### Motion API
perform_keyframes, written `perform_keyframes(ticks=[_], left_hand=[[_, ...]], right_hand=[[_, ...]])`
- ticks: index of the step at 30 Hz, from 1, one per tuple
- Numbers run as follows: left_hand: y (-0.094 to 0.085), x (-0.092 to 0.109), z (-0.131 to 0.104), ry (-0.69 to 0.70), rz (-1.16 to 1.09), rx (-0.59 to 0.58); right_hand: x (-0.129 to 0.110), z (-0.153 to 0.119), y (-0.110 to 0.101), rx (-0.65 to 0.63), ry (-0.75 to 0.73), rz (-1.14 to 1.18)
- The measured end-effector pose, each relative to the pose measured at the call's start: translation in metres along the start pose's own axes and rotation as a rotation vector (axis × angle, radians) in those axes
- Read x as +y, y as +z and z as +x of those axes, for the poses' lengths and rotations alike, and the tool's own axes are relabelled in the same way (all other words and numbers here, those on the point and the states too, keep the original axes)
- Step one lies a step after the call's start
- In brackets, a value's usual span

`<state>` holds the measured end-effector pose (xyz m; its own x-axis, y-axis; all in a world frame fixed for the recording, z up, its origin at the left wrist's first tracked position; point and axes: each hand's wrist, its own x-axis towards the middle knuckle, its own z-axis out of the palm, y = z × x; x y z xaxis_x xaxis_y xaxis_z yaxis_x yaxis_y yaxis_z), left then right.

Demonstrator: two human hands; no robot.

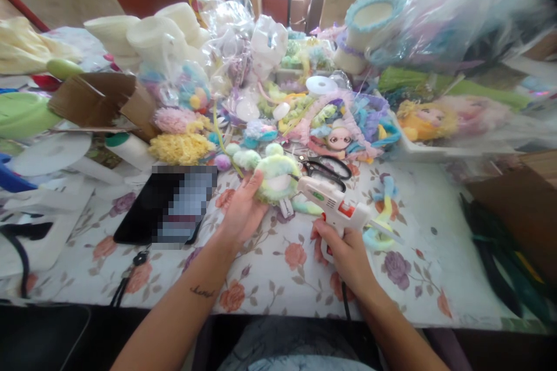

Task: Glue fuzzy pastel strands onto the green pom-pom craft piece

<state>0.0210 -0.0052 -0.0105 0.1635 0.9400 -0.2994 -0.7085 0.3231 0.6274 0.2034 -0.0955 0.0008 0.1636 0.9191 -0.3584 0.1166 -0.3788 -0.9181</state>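
Observation:
In my left hand (246,208) is a round, fuzzy yellow-green craft piece (264,185) with a pale flat centre and small fuzzy bumps on top; my fingers close round its left and lower edge. My right hand (337,243) grips a white hot glue gun (335,203) by its handle. The gun's dark nozzle points left and meets, or nearly meets, the right side of the fuzzy piece; I cannot tell which. Black-handled scissors (328,169) lie just behind the gun. A fuzzy blue-and-yellow strip (383,237) rests to the gun's right, partly behind it.
A tablet or large phone (143,208) lies left of my left arm. Yarn pompoms (180,148), a cardboard box (102,101) and heaped trims crowd the back. A white tray (435,148) with dolls stands at right, near dark-handled tools (496,255). A cord hangs over the front edge.

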Motion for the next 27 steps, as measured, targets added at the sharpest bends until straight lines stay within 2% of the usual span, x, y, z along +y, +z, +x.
perform_keyframes(ticks=[20,27], left_hand=[[0.0070,0.0019,-0.0031,0.013,0.048,0.040],[0.0034,0.0008,-0.0011,0.019,0.026,0.029]], right_hand=[[0.0033,0.0003,-0.0012,-0.003,-0.008,-0.023],[0.0027,0.0000,-0.0004,0.016,-0.021,-0.005]])
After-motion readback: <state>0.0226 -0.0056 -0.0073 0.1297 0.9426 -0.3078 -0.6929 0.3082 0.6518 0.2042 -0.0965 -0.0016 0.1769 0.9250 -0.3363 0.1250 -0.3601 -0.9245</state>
